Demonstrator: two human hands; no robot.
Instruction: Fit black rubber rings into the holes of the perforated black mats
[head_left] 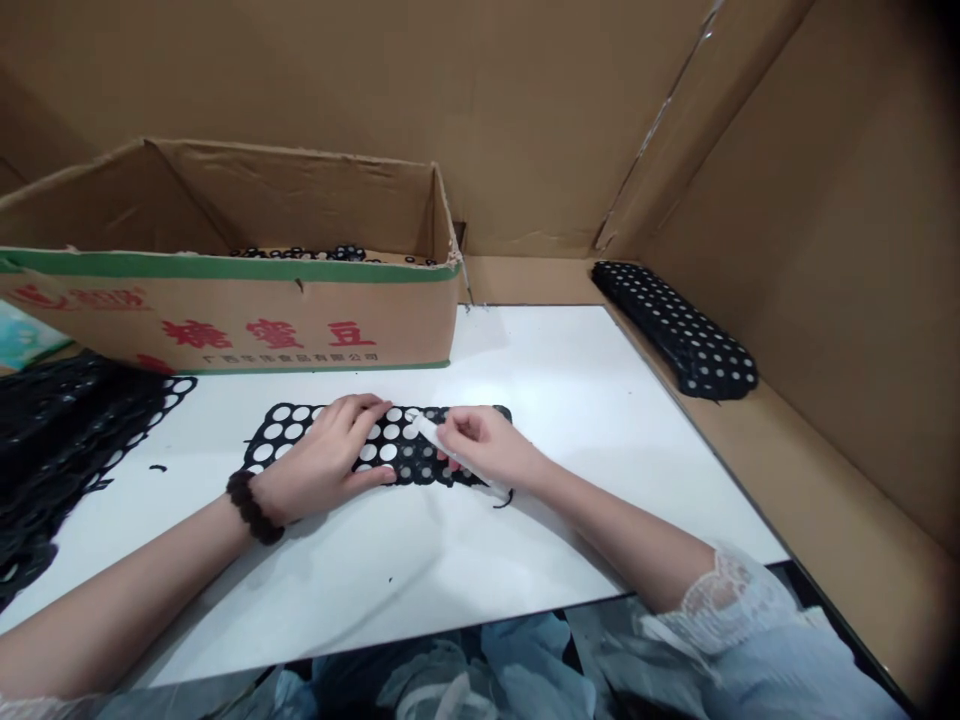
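Note:
A flat black sheet with rows of round holes (274, 431) lies across the white table. White shows through the holes on its left side, while those toward the right look grey and filled. My left hand (330, 455) rests flat on the middle of the sheet, fingers stretched out and thumb near its front edge. Pinched in my right hand (487, 440) is a slim white pen-like tool (435, 435). Its tip meets the sheet at a hole near the back edge, just right of my left fingers. My right hand covers part of the sheet's right end.
A cardboard box (300, 310) with small black rings inside stands at the back left. Stacked black perforated sheets (60, 440) lie at the left. A bundle of dotted black sheets (675, 330) sits on the cardboard ledge at right. Black scraps (157, 468) dot the table (420, 570).

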